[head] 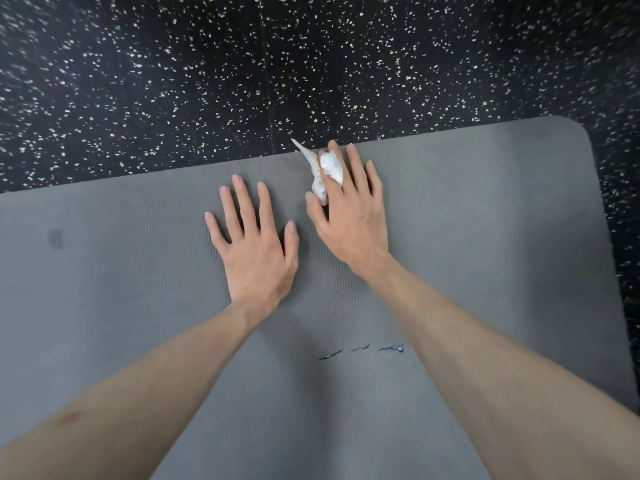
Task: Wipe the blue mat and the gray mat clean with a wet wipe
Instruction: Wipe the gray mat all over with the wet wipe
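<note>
The gray mat (485, 220) fills most of the view, its far edge and rounded far-right corner visible. My left hand (254, 244) lies flat on it with fingers spread and straight. Just to its right, my right hand (349, 216) presses a crumpled white wet wipe (327, 169) onto the mat near the far edge, fingers straight; the wipe bunches over the index finger and sticks out past the mat's edge. Short dark blue marks (363, 351) streak the mat between my forearms. A faint dark spot (55, 239) sits at the left. The blue mat is out of view.
Black rubber floor with white speckles (311, 64) lies beyond the mat's far edge and along its right side.
</note>
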